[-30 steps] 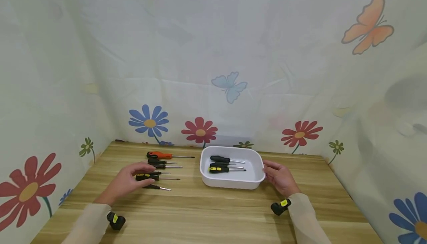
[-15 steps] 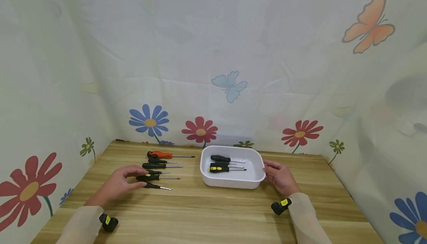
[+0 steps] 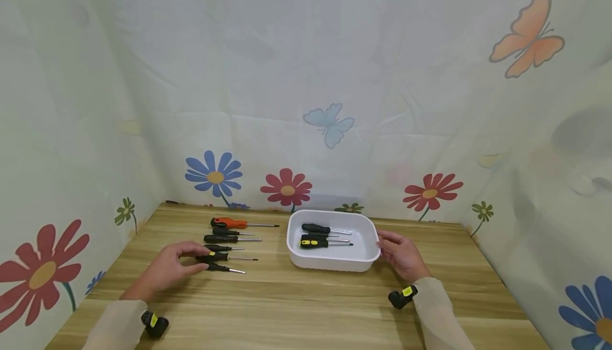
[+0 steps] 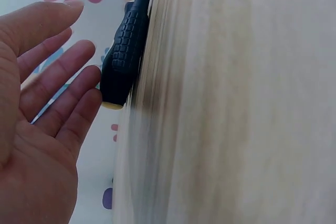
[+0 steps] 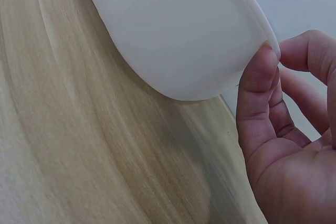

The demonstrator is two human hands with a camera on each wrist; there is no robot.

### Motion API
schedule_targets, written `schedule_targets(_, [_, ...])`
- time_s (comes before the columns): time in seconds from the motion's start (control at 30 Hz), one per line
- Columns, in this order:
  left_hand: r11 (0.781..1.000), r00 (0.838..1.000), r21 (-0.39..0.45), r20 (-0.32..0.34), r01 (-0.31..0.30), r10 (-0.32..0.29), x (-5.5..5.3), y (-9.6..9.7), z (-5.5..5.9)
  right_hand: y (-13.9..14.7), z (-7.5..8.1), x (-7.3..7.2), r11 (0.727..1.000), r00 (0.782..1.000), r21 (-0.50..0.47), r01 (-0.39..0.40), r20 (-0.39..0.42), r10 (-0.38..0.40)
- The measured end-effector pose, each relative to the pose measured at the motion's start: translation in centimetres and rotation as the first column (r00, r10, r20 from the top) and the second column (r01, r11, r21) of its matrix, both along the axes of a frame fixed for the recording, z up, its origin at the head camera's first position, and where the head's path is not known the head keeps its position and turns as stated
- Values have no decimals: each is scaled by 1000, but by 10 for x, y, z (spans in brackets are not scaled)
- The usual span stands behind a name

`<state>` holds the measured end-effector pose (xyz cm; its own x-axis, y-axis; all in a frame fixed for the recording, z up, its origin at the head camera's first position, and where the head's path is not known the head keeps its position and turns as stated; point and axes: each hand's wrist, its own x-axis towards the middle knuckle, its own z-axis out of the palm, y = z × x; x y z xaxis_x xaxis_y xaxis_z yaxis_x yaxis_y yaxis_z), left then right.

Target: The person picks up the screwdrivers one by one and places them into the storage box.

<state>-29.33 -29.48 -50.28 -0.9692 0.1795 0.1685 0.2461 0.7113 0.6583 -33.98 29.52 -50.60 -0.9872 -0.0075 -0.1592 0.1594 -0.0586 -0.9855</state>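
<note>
My left hand (image 3: pixel 169 269) is held low over the handle end of a black-and-yellow screwdriver (image 3: pixel 219 257), thumb and fingers spread apart. In the left wrist view, the little finger and its neighbour come up beside a black screwdriver handle (image 4: pixel 126 45); the palm holds nothing. At the right end of a white plastic box (image 3: pixel 334 263), my right hand (image 3: pixel 404 258) pinches the edge, thumb on the outer wall and index finger at the rim. Inside the box lie several screwdrivers, one with a yellow-marked handle (image 3: pixel 313 244).
Behind the left hand, an orange-and-black screwdriver (image 3: pixel 230 223) and several black screwdrivers (image 3: pixel 220 238) lie in a column, shafts to the right. Another black screwdriver (image 3: pixel 218 267) is nearest the front. The wooden table (image 3: pixel 287 307) meets a flowered curtain (image 3: pixel 334 175) at back and sides.
My left hand has drawn back a little to the left and toward the front, uncovering more of the screwdriver handles. The right hand and the white box have stayed in place.
</note>
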Motion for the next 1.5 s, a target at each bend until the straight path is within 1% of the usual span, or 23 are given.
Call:
schedule_targets(0.13, [1000,1000,-7,6,-6,6,1,-1,0,1,0,0,1000,1000,-3,0,-1,0])
schedule_targets(0.43, [999,1000,-41,-5,-5,5,2,0,-2,0,0,0,1000,1000,4,8,3,-8])
schedule_targets(0.83, [997,1000,-70,15,-22,23,3,3,-1,0,0,0,1000,1000,-6,7,4,-7])
schedule_targets(1.07, [995,1000,-97,6,2,-1,5,6,-1,0,1,1,1000,1000,-7,6,5,-6])
schedule_targets(1.17, [994,1000,-109,9,3,-2,5,7,0,0,1,1,1000,1000,-6,6,5,-6])
schedule_targets(1.37, [989,1000,-143,-14,21,-23,6,8,2,0,1,1,1000,1000,-11,4,-1,-4])
schedule_targets(1.5, [989,999,-142,-20,40,-44,8,10,4,0,1,0,1000,1000,-17,8,1,-8])
